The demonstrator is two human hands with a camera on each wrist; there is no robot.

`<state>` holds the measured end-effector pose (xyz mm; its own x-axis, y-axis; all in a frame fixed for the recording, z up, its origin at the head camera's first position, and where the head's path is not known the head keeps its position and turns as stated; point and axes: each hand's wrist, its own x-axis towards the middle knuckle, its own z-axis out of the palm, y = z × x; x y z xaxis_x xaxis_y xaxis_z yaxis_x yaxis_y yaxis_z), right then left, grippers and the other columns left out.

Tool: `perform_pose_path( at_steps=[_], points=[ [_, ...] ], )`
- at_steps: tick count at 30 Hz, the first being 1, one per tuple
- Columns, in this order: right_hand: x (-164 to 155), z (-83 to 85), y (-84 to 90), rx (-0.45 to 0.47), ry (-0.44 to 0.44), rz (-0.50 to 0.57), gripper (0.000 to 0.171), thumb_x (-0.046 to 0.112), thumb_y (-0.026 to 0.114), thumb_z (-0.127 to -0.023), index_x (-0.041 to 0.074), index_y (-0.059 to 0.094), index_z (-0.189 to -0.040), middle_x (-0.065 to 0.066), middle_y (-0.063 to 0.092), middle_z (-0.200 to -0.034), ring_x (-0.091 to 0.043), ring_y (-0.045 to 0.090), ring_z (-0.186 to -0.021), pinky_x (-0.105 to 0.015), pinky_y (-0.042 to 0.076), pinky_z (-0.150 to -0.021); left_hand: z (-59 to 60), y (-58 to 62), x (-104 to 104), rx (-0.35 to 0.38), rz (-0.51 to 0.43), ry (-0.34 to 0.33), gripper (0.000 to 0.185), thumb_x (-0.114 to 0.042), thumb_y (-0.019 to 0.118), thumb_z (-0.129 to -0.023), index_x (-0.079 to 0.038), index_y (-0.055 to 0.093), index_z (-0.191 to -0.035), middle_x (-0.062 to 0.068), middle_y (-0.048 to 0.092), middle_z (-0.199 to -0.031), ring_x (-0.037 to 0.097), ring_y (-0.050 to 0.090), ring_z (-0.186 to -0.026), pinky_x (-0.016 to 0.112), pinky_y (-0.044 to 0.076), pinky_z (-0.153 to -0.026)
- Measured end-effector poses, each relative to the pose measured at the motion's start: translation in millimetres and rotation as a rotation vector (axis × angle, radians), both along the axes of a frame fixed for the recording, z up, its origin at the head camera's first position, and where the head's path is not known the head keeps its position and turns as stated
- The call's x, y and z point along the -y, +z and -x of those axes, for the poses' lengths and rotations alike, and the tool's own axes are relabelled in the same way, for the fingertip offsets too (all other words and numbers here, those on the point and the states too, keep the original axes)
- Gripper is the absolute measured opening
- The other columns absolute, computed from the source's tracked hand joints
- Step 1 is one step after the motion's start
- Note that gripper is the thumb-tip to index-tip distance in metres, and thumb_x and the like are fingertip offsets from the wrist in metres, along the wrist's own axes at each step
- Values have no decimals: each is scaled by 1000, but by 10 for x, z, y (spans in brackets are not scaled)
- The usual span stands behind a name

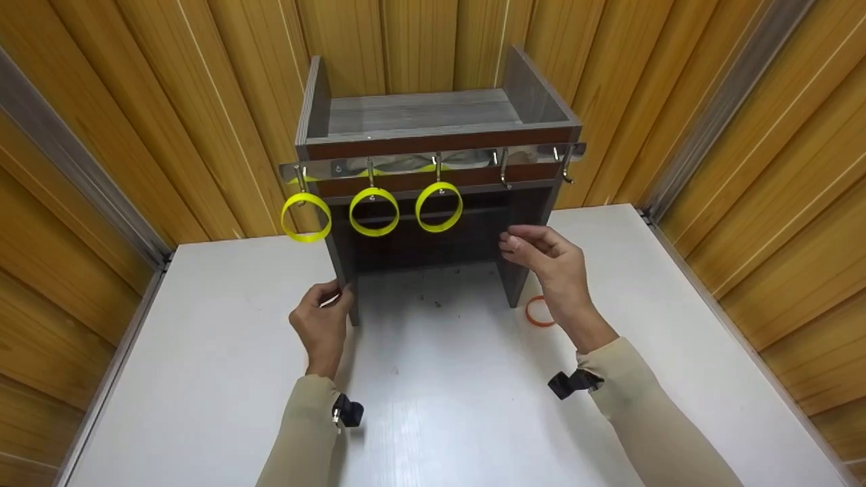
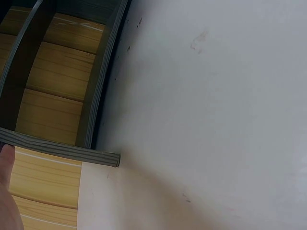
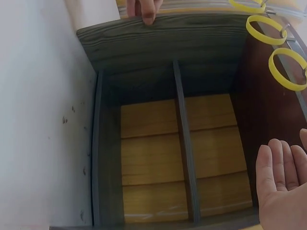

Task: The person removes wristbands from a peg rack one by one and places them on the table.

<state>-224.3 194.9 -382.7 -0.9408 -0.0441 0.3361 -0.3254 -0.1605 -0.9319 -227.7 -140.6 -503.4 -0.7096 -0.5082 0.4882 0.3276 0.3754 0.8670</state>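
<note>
One rack, grey wood, standing at the far side of the white surface. Two side panels, one top shelf between them. One metal strip across the near face, carrying five hooks.

Yellow rings: three, one on each of the three left hooks, hanging apart from one another. The other two hooks are to their right. Orange ring: one, lying on the surface at the right, just beside the foot of the right panel, partly hidden behind your right wrist.

Two hands in view. Your left hand is low at the near edge of the left panel; its grip pinches that edge, and the right wrist view shows fingertips over it. Your right hand is raised in front of the right panel, below the two right hooks. Its grip is narrow, thumb close to the fingertips in the head view, holding nothing that you can see; the right wrist view catches four fingers fairly straight, palm showing.

Two tan sleeves, one black wrist mount on each. Two crossbars span the rack's far side, as seen from your right wrist. Wood-grain walls on three sides: left, far and right. Several dark specks on the surface, under the rack.
</note>
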Motion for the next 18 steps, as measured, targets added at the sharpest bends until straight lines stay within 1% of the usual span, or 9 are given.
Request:
perform_pose_path(
  at_steps=[5,9,12,18],
  points=[
    [106,20,38,-10,5,-1,36,16,73,-87,-4,62,-115,-22,66,-112,-37,64,-104,-42,54,-91,8,-6,-2,-3,-5,-3,13,-2,78,-76,-5,72,-87,2,72,-85,12,69,-80,25,60,-69],
    [187,29,79,-7,12,0,37,17,73,-87,-3,62,-115,-20,66,-113,-34,65,-104,-41,54,-91,16,-7,-6,10,-17,-1,14,-1,78,-75,-6,72,-87,2,72,-85,12,69,-80,22,59,-69],
    [246,29,108,3,24,17,36,15,73,-87,-3,61,-116,-20,66,-114,-33,65,-104,-41,54,-91,14,-4,-7,17,-16,2,14,-2,78,-75,-6,72,-87,1,72,-85,11,69,-80,20,58,-68],
    [359,51,140,29,34,38,37,17,74,-87,-2,62,-117,-19,65,-116,-34,64,-106,-40,53,-93,3,7,0,4,-9,-4,14,-2,78,-76,-6,73,-88,2,72,-85,12,69,-80,20,58,-66]
  ],
)
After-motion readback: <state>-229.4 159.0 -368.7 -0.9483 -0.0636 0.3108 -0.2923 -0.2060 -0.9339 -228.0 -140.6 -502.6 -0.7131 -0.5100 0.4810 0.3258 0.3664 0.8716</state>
